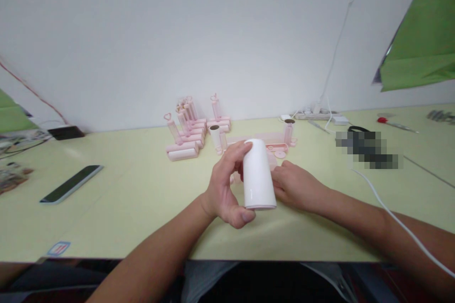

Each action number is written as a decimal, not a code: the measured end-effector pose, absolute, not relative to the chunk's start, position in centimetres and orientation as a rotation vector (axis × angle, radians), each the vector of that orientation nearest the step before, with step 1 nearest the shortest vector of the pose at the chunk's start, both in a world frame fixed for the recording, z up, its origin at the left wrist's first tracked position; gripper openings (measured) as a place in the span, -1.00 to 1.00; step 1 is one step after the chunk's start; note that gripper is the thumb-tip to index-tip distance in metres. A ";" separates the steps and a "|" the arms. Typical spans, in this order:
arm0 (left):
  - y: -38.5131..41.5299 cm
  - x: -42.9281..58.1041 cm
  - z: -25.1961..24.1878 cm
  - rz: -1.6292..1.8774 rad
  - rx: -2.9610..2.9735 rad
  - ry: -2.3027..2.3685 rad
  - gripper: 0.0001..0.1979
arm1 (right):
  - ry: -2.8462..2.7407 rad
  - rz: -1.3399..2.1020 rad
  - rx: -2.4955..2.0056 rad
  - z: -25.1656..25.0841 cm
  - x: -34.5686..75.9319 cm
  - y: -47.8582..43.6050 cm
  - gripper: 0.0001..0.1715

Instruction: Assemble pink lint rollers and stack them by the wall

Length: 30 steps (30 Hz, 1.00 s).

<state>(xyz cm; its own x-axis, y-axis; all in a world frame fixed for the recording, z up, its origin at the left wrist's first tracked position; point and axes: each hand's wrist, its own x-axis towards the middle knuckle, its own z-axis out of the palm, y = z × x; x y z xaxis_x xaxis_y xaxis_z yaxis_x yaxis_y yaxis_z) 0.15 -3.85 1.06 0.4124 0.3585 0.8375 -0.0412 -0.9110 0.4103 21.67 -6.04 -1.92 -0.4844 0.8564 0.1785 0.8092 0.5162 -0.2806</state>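
Left hand (223,183) grips a white cylinder (259,177) inside the table's near edge (277,257).

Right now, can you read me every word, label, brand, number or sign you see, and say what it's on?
No text is legible.
Sticker on the table: red marks inside a blue border, too small and blurred to read.
White cylinder in the left hand: no print visible on the side showing.
Pink rollers: no readable text.
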 end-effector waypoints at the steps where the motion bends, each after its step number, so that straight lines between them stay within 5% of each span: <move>1: -3.9 0.1 1.1 1.506 2.298 0.278 0.05 | -2.486 0.195 -1.434 -2.0 21.7 -6.1 -0.78; 9: -3.5 -0.2 0.8 1.581 2.369 0.289 0.05 | -2.292 0.642 -1.461 -0.8 22.7 -6.5 -0.77; 16: -3.7 0.1 1.2 1.595 2.561 0.211 0.03 | -1.502 1.201 -1.142 -0.3 22.0 -5.9 -0.83; 30: -3.6 0.6 1.1 1.545 2.830 0.082 0.03 | -1.306 0.958 -0.816 -0.8 21.2 -7.5 -0.55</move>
